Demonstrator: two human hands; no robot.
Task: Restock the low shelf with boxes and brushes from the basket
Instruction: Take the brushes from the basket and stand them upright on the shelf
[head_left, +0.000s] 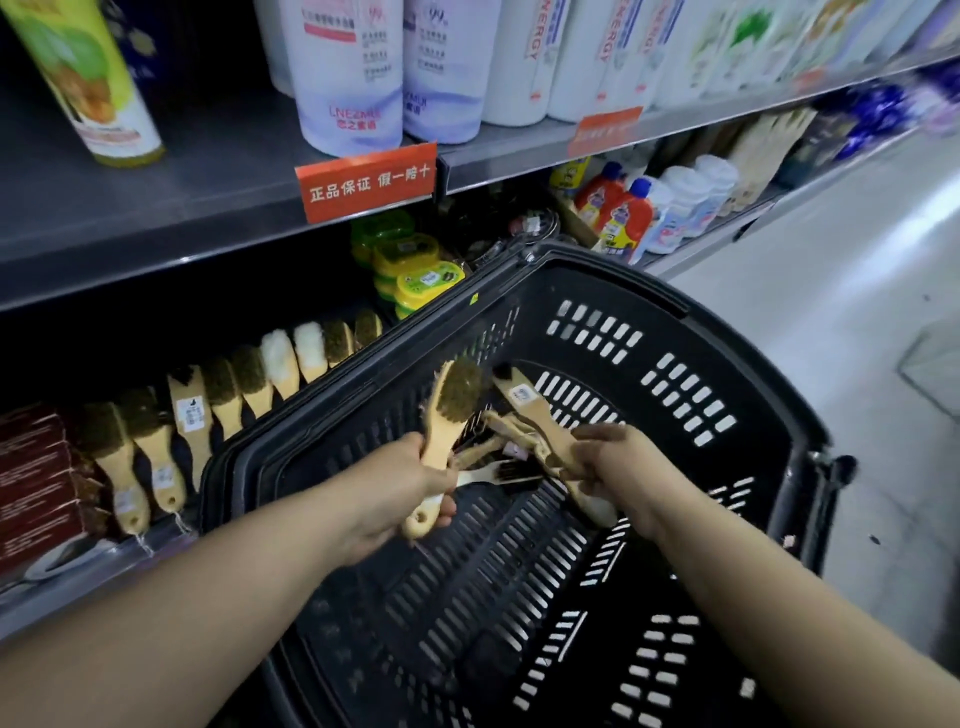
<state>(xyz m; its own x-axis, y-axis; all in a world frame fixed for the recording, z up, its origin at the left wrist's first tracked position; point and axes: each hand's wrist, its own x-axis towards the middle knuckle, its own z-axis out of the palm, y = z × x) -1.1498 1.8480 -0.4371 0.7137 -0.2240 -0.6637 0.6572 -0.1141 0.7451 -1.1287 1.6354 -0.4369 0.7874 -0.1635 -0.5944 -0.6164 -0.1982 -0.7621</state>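
Shop aisle with grey metal shelving and pale floor (831, 270) at right. A black slotted plastic basket (623, 291) fills the centre. On the low shelf (104, 561) at lower left stands a row of nine wooden-handled brushes (223, 389) beside stacked red-brown boxes (36, 467). The left hand (400, 483) clasps the handle of one olive-bristled wooden brush (457, 395), head up. The right hand (618, 462) grasps a labelled wooden brush (524, 397) over several loose ones; their number is unclear.

Basket (613, 291) rt of shelf brushes (156, 441); boxes (36, 483) far left.
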